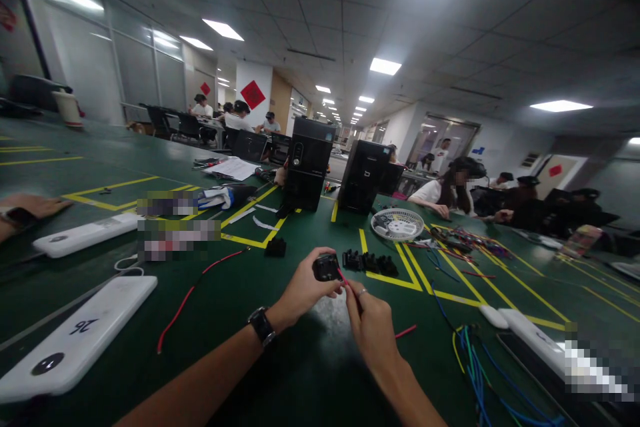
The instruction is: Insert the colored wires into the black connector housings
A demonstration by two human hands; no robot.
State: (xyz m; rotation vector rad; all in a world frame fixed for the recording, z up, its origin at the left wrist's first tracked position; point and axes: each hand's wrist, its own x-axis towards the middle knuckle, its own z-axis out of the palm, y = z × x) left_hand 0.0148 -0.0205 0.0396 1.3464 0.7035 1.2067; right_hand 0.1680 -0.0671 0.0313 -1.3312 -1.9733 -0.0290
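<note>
Above the green table my left hand (309, 283) holds a small black plastic housing (327, 268), its hollow side turned toward me. My right hand (370, 320) pinches a red wire (342, 275) whose tip meets the housing's right edge; I cannot tell whether it is inside. The wire's other end (406, 331) sticks out past my right wrist. Several similar black housings (370, 261) lie just beyond my hands, and one more black part (275, 247) is to the left. A second red wire (193, 287) stretches over the table on the left.
Two black computer towers (310, 163) stand at the back. A white round basket (397, 224) sits right of them, near tangled wires (465, 243). Blue wires (475, 367) lie front right. White power banks (85, 337) are at left, beside another person's hand (37, 207). Yellow tape (417, 267) marks the table.
</note>
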